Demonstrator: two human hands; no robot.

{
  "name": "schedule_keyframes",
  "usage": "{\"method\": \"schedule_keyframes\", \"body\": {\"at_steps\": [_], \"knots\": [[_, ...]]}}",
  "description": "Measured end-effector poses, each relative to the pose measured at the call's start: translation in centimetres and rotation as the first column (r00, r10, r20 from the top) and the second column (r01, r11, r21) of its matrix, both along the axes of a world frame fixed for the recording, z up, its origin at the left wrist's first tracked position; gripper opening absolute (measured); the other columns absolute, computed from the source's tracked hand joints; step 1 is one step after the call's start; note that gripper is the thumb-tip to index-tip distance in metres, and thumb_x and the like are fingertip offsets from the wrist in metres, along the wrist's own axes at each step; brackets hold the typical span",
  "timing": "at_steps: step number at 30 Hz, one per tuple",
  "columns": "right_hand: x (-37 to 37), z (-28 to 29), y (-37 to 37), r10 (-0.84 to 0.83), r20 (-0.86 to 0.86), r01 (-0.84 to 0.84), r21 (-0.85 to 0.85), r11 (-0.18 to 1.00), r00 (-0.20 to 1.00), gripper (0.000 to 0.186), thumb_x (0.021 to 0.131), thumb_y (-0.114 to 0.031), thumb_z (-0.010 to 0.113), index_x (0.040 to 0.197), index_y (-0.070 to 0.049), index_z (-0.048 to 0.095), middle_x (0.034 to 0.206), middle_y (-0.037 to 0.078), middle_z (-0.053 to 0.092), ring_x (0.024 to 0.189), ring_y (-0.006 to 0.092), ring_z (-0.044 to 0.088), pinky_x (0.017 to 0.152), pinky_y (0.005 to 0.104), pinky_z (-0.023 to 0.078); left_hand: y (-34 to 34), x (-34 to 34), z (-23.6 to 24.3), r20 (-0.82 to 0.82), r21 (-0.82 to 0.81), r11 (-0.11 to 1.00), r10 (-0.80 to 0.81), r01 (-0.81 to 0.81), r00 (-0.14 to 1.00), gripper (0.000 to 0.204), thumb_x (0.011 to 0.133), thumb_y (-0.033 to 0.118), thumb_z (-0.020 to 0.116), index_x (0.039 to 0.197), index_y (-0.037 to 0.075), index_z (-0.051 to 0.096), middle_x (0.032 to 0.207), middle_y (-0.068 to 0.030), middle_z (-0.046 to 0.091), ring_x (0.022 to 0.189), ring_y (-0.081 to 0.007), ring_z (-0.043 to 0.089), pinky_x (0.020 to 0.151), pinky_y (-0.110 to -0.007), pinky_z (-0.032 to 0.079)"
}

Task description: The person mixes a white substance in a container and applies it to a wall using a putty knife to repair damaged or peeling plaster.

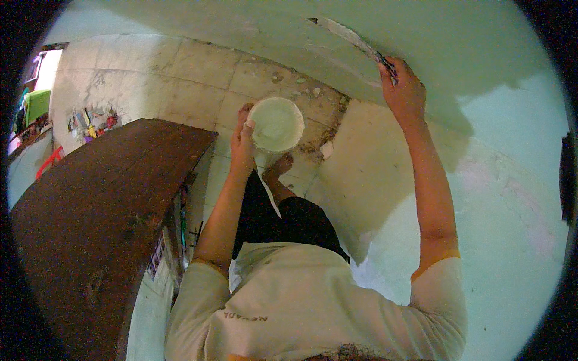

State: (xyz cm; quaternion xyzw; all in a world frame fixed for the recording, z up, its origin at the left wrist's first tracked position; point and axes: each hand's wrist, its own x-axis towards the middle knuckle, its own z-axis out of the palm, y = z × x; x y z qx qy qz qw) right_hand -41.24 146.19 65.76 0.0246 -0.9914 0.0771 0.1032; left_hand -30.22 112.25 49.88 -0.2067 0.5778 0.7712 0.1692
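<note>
- The pale green wall [512, 132] beside you shows pinkish patches.
- Your left hand [243, 138] clasps a round, whitish bowl [300, 123] ahead of you, thumb at its rim.
- Your right hand [406, 93] curls tightly round the dark end of a long, thin, pale-streaked tool [355, 41] near the wall.

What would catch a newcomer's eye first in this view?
Probably the pale round bowl in the left hand, above the picture's centre. Next, the long thin tool in the right hand, upper right; then the dark brown wooden surface, lower left.
</note>
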Motion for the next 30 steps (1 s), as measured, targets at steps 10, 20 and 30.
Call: {"method": "schedule_keyframes", "body": {"at_steps": [10,20,30], "knots": [[-2.6,-3.5,-1.3,0.028,0.051,-0.032,0.081,0.996,0.998,0.026,0.094,-0.032,0.061,0.11,-0.012,0.063,0.102,0.009,0.07,0.081,0.0315,0.068,0.071,0.0395,0.056,0.9,-0.6,-3.0,0.147,0.2,0.968,0.125,-0.153,0.981,0.056,0.098,0.039,0.05,0.136,-0.001,0.048,0.133,-0.0137,0.055,0.123,-0.022,0.05,0.106,-0.035,0.036],[2.6,0.7,-0.9,0.001,0.455,0.199,-0.39,0.899,0.89,0.028,0.089,-0.029,0.066,0.108,-0.008,0.066,0.094,0.015,0.071,0.082,0.0308,0.069,0.072,0.039,0.055,4.3,-10.1,-6.7,-0.086,-0.079,0.992,0.093,-0.1,0.992,0.054,0.097,0.043,0.049,0.13,0.001,0.055,0.122,-0.0137,0.061,0.114,-0.0236,0.055,0.098,-0.035,0.043],[-3.2,-13.2,-7.4,0.219,0.239,-0.168,-0.217,0.962,0.946,0.016,0.086,-0.016,0.066,0.1,-0.009,0.066,0.088,0.008,0.064,0.068,0.0265,0.065,0.062,0.0363,0.052,5.9,-17.1,-12.4,-0.28,-0.169,0.969,0.129,-0.181,0.951,0.044,0.098,0.036,0.054,0.125,0.0,0.058,0.109,-0.0087,0.064,0.101,-0.0165,0.058,0.088,-0.03,0.046]]}}
